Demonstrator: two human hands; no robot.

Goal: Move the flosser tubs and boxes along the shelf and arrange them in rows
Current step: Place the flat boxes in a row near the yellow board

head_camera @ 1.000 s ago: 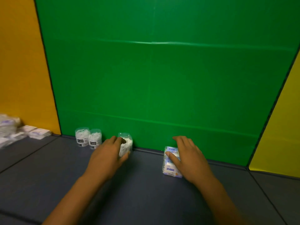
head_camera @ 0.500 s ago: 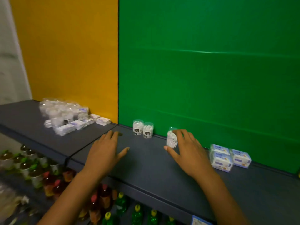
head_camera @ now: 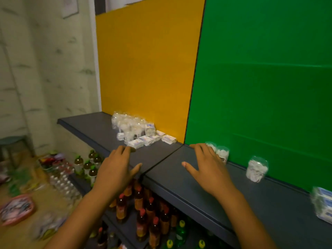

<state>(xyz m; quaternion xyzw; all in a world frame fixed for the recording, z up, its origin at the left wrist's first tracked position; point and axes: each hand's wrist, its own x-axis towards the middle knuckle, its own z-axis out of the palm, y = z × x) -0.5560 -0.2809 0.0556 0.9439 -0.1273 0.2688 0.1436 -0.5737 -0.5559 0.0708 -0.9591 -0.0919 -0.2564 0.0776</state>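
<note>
Released since the earlier frame, a clear flosser tub [head_camera: 256, 170] of white flossers stands alone; left hand [head_camera: 116, 172] and right hand [head_camera: 206, 169] hover open-fingered over the shelf [head_camera: 179, 178].

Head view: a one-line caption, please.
Both open hands, left and right, reach over the shelf toward tubs.

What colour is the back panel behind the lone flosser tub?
Green, plain, behind the lone flosser tub; head view shows it best.

Matt grey shelf [head_camera: 188, 178]; clear glossy plastic tub [head_camera: 257, 170]; smooth green panel [head_camera: 265, 87]
</note>
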